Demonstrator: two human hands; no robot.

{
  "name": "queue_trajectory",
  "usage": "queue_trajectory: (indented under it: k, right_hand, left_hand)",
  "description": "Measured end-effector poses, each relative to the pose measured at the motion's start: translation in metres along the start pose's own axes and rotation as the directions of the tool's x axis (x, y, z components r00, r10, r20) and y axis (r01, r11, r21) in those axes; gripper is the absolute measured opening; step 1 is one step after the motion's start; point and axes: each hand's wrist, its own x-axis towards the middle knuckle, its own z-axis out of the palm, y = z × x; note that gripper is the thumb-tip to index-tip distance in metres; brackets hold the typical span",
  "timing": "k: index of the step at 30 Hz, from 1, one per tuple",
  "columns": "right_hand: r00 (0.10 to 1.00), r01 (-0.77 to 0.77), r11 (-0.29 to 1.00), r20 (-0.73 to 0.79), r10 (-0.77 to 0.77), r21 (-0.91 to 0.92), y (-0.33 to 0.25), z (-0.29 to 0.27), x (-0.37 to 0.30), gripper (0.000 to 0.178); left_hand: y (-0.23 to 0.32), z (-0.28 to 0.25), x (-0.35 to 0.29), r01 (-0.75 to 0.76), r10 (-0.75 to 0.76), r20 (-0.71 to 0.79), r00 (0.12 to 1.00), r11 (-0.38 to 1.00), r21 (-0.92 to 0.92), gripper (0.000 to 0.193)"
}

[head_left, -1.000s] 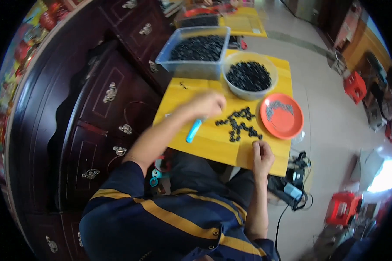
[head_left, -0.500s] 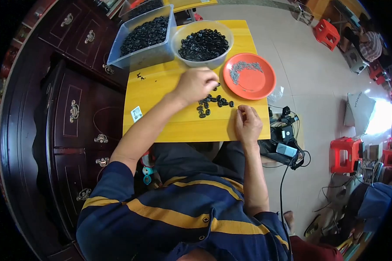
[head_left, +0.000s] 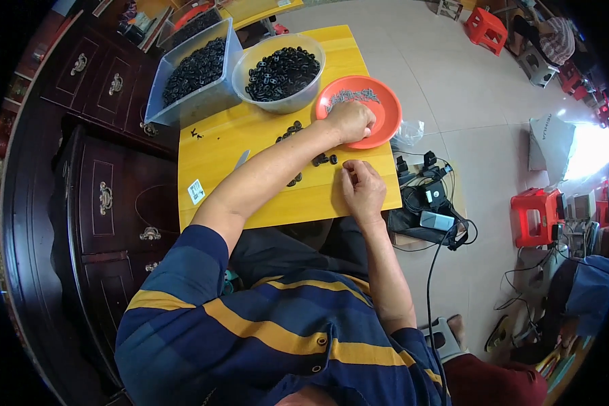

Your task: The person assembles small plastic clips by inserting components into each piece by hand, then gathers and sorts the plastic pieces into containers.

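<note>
My left hand [head_left: 352,122] reaches over the orange plate [head_left: 391,108], its fingers bent together and pointing down at the plate; anything in them is hidden. Small grey pieces [head_left: 362,95], too fine to name, lie along the plate's far side. My right hand [head_left: 365,191] rests near the right edge of the yellow table [head_left: 264,210], fingers curled in, and whatever they may hold does not show. Just beyond it lie a few small black oval pieces [head_left: 321,160]. My left forearm covers part of that scattered group.
A round clear tub [head_left: 277,103] and a blue-tinted bin [head_left: 206,101], both full of black pieces, stand at the table's far left. A white label [head_left: 195,191] lies near the left edge. Dark drawers [head_left: 101,189] flank the left; cables and adapters [head_left: 436,220] sit at right.
My left hand has moved right, from above the black pieces to over the orange plate. My right hand keeps its place on the table. The whole view has shifted slightly.
</note>
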Motion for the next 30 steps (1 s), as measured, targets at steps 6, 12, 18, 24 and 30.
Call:
queue_trajectory:
  k: [6,12,18,24,30]
  right_hand:
    - [1.000,0.005,1.000,0.005,-0.005,0.008,-0.002,-0.003,0.001,0.010]
    - [1.000,-0.008,0.999,0.001,0.008,0.038,-0.005,-0.003,0.001,0.009]
    - [1.000,0.013,1.000,0.007,-0.013,0.020,-0.006,-0.004,0.002,0.011]
    - [0.980,0.194,0.978,0.066,-0.190,-0.077,-0.030,0.018,0.010,0.019]
    - [0.972,0.206,0.964,0.149,-0.181,-0.169,-0.025,0.035,0.017,0.016]
  left_hand:
    - [0.004,-0.002,0.009,-0.066,0.055,0.068,0.996,0.982,0.177,0.008]
    - [0.000,-0.022,-0.002,-0.099,0.100,-0.007,0.995,0.993,0.059,0.008]
    - [-0.011,-0.044,-0.091,-0.134,-0.089,-0.327,0.941,0.788,-0.601,0.010]
    - [-0.002,-0.022,-0.227,0.129,-0.488,-0.297,0.821,0.664,-0.737,0.004]
    - [-0.001,0.019,-0.286,0.216,-0.589,-0.302,0.750,0.649,-0.729,0.007]
